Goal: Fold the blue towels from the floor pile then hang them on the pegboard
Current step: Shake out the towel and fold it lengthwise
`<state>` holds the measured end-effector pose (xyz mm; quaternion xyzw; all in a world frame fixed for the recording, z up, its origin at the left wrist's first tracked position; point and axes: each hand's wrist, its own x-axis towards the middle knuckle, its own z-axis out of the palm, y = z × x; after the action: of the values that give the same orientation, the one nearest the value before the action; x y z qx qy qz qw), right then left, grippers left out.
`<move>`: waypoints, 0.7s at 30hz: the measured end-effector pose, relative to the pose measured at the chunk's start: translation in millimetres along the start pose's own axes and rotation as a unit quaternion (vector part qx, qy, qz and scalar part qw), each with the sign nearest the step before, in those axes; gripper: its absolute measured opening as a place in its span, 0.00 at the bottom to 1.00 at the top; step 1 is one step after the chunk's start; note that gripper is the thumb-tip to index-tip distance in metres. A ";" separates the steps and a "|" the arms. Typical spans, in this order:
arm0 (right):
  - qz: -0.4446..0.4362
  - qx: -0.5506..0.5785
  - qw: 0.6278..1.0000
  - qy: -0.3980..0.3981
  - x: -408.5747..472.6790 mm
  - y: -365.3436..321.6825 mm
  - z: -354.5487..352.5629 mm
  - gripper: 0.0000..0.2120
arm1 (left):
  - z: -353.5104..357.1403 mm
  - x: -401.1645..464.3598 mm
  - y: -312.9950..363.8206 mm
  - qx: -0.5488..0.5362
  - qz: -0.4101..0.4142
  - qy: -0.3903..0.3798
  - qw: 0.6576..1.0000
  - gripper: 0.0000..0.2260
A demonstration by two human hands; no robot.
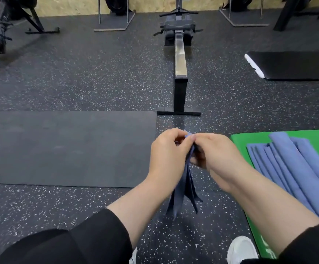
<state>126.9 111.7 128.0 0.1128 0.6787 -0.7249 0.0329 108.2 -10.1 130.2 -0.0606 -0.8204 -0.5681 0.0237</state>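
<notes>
Head view, frame centre: left hand (169,149) and right hand (214,155) both pinch one hanging blue towel (183,191); folded towels (295,168) lie on green mat (250,138), right.

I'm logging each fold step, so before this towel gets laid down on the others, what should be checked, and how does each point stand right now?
1. Both hands grip the towel: ok. The left hand and right hand pinch the blue towel at its top edge.
2. Towel off the floor: ok, it hangs freely between the forearms.
3. Edges lined up: cannot tell, the hanging layers splay apart at the bottom.
4. Landing spot: ok, the folded towels lie on the green mat to the right.
5. Path to the stack free: ok, only bare floor lies between.
6. Pegboard within reach: cannot tell, it is out of view.
</notes>
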 end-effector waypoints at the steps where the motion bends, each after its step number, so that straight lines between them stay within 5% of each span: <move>1: 0.006 0.019 1.000 0.001 2.6 -1.4 -0.2 0.13 | 2.4 1.6 -1.2 0.011 0.010 -0.003 1.000 0.02; 5: 0.030 0.084 0.996 -0.005 13.2 -5.8 -5.4 0.15 | 9.1 3.6 -4.5 0.029 0.028 -0.048 0.998 0.08; 9: 0.006 0.018 1.000 -0.004 19.9 -1.0 -13.0 0.14 | 5.7 5.9 -3.0 0.028 0.008 -0.089 0.996 0.14; 12: -0.036 -0.144 0.988 0.041 27.4 -0.5 -26.2 0.13 | -5.4 14.7 -2.7 0.015 -0.018 -0.078 0.997 0.13; 15: -0.110 -0.347 0.931 -0.018 26.7 -8.9 -35.0 0.10 | -20.4 28.8 -11.9 0.143 0.063 -0.109 0.982 0.12; 21: -0.125 -0.388 0.911 -0.059 18.7 -15.6 -49.7 0.09 | -34.7 39.3 -29.7 0.231 0.108 -0.232 0.939 0.08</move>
<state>111.5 164.1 136.7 -0.0382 0.9121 -0.4075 0.0232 64.4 -49.9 119.1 -0.2713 -0.9004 -0.3271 -0.0928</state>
